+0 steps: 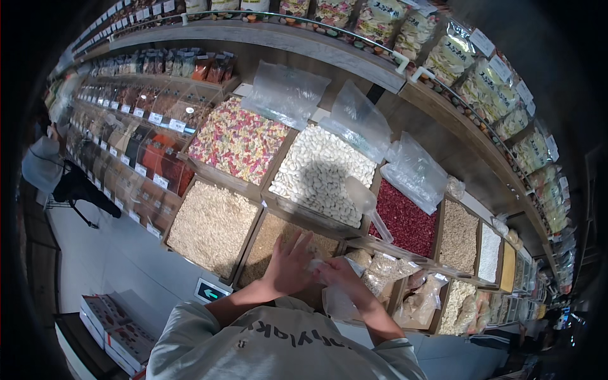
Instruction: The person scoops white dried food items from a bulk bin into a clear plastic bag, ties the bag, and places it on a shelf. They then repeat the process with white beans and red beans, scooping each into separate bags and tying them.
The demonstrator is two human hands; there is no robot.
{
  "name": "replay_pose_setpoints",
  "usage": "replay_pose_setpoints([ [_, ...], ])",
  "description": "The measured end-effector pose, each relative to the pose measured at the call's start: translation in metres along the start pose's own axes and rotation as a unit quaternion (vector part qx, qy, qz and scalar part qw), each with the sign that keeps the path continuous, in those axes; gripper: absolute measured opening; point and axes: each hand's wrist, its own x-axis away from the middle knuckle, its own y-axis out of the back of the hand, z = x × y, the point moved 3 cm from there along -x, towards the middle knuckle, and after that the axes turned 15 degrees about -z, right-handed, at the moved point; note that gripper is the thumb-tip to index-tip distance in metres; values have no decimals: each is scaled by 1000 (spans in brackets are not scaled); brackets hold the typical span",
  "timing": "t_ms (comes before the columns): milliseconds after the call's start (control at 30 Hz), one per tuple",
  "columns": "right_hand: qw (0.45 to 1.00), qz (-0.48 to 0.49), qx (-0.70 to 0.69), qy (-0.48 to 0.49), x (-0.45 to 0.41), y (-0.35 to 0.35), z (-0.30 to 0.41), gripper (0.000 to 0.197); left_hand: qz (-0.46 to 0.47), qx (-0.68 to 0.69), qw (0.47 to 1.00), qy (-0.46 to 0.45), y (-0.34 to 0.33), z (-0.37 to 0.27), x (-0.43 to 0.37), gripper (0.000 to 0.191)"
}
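Note:
My right hand (338, 277) is closed on a clear plastic bag (338, 304), whose body hangs below the fingers. A twist of its plastic shows between my two hands. Right beside it, my left hand (289, 266) has its fingers spread, palm down, over a wooden bin of tan grain (270, 240). Whether its hidden thumb touches the plastic, I cannot tell. Behind lies a bin of white beans (318, 166), with a clear plastic scoop (365, 202) resting across its right side. Bagged grains (384, 270) fill the compartment to the right of my hands.
Pale flakes (211, 225) and colourful pasta-like pieces (240, 137) fill bins at left, dark red beans (406, 218) one at right. Clear plastic bags (287, 92) lie along the back. A shelf edge (266, 35) overhangs. Cartons (118, 327) stand lower left; a person (57, 171) is at far left.

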Motion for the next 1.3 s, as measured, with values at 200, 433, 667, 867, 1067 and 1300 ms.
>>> replay_pose_setpoints([
  [200,946,59,283,149,-4,18,21,30,97,275,936,197,1,36,30,38],
  [433,877,168,333,301,9,8,55,29,132,639,467,597,-106,101,73,61],
  [667,885,142,358,263,7,12,57,24,349,826,-18,442,-101,57,96,74],
  [867,924,7,313,222,-11,35,41,22,109,801,373,456,-64,60,71,58],
  [1067,867,54,368,331,9,18,69,21,56,844,204,492,-74,96,83,61],
  [1300,816,183,426,345,32,-21,87,20,305,793,184,494,-123,71,110,73],
])
